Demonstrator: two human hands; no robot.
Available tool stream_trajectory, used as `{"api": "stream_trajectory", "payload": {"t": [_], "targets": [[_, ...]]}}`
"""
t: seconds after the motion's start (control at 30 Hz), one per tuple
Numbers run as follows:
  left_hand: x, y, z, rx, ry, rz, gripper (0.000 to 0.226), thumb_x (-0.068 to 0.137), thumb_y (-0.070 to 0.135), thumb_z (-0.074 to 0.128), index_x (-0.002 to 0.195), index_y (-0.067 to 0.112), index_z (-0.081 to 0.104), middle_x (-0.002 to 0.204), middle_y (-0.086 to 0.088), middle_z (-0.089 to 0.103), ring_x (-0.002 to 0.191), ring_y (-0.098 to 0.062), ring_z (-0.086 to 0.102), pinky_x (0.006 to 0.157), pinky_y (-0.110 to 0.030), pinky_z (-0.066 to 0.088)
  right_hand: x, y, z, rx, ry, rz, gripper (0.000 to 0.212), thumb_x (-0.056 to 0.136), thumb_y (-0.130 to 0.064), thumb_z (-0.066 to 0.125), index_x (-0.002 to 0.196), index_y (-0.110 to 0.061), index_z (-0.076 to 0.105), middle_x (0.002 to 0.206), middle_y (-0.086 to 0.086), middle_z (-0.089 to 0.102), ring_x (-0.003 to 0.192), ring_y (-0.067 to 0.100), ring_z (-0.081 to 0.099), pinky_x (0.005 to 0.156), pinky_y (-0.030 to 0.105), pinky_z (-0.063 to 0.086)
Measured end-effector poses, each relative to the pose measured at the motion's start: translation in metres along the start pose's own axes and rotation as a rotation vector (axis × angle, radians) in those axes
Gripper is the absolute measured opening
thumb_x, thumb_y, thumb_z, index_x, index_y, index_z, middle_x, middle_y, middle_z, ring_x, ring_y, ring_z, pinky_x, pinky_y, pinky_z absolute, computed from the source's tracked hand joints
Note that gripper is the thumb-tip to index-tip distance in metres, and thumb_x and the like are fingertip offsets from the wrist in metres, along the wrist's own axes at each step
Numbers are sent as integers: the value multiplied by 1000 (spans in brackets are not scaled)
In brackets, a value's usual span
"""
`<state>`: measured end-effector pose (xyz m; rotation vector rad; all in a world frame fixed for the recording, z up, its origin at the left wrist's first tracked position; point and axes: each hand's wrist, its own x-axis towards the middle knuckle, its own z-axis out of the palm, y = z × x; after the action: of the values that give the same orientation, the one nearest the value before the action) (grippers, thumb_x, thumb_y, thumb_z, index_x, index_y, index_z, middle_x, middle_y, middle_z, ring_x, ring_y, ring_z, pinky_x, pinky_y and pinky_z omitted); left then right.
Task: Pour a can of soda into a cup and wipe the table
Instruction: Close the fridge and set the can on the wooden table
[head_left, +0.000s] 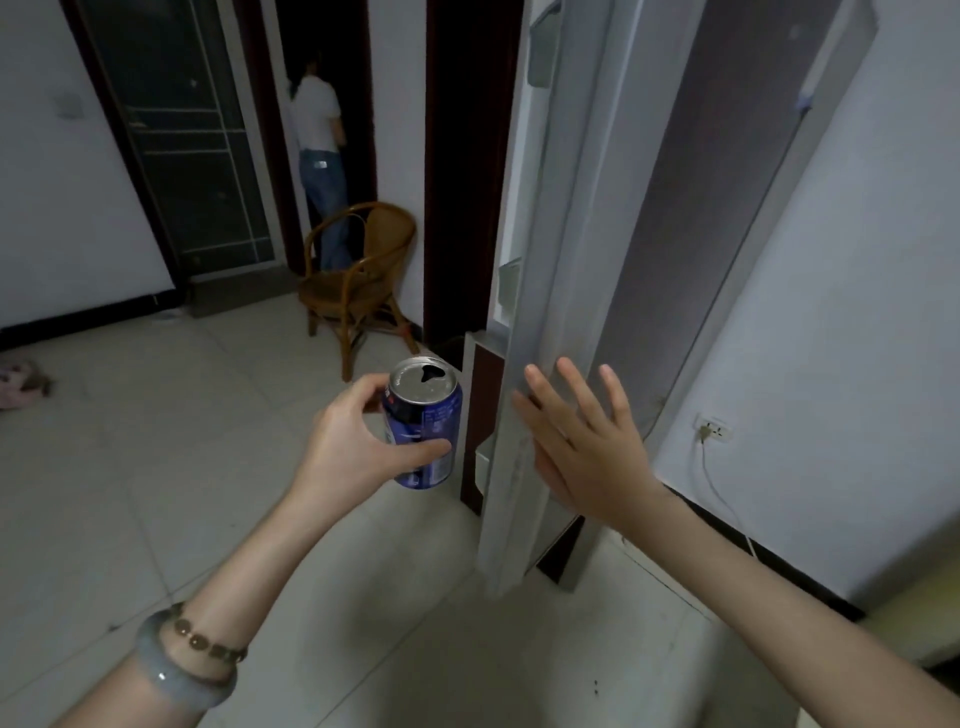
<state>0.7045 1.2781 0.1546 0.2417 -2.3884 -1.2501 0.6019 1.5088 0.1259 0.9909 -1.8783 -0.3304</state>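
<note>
A blue soda can (427, 415) with a silver top stands upright in my left hand (358, 441), whose fingers and thumb wrap its side. The can's mouth is open. My right hand (576, 441) is flat with fingers spread, pressed against the edge of a grey fridge door (550, 291) that stands ajar. No cup, cloth or table is in view.
A wicker chair (358, 275) stands by a dark doorway, where a person (322, 156) faces away. A wall socket with a cord (714, 430) is at the right. A glass door (182, 135) is at the far left. Pale floor tiles (156, 467) lie below.
</note>
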Motion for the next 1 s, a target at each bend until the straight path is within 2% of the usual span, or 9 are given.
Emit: {"api": "stream_trajectory", "payload": {"t": [0.1,0.17,0.23,0.33,0.43,0.73,0.83,0.93,1.0], "targets": [[21,-27,-22,-10,-29,-32,67,54,30,87,112,27,54,104,14,59,104,-9,53,87,-31,44,28,-10,21,-24,13,-14,55,87,-30,46,140,-16,39,149,6,26,144,28,7,114,53,9],[38,-42,-36,0,-47,-27,64,56,28,87,108,33,51,95,25,53,101,-5,51,83,-26,40,46,-17,34,-7,16,-22,54,88,-27,45,140,-15,39,150,6,26,146,27,2,115,53,8],[54,-55,-48,-12,-54,-18,61,57,26,87,106,34,50,92,30,50,97,-3,50,80,-22,38,64,-22,47,22,27,-25,50,88,-24,47,137,-13,44,150,8,28,146,28,2,114,54,10],[81,-71,-62,-55,-45,12,60,57,26,86,107,31,53,97,26,56,95,-1,53,79,-20,40,88,-30,64,51,30,-22,46,88,-23,49,132,-11,50,149,9,29,146,29,3,113,55,13],[108,-88,-69,-89,-54,45,60,58,25,86,110,27,56,101,17,61,96,0,55,83,-20,42,111,-35,84,59,7,-32,46,87,-24,48,131,-11,48,149,11,28,146,31,3,113,55,12],[207,-142,-72,-130,-119,78,54,58,25,87,103,30,57,96,22,61,90,17,52,72,1,37,177,-43,164,45,23,-43,42,88,-26,49,127,-11,51,149,13,28,145,33,3,114,55,9],[251,-156,-75,-126,-148,99,53,59,23,87,100,33,56,95,24,60,90,17,52,74,0,37,200,-41,195,24,32,-42,40,87,-26,50,124,-12,52,148,14,29,145,34,5,115,54,8],[296,-168,-77,-101,-190,129,56,60,25,87,105,31,56,99,24,59,94,12,53,77,-5,38,221,-40,224,-3,24,-24,39,86,-26,50,122,-12,54,148,14,30,145,33,5,114,55,8],[323,-174,-78,-93,-208,159,53,61,22,86,102,31,54,95,25,57,89,18,50,74,-2,37,234,-39,242,-36,6,-8,40,85,-26,50,122,-13,53,148,14,29,145,33,4,113,56,8]]}}
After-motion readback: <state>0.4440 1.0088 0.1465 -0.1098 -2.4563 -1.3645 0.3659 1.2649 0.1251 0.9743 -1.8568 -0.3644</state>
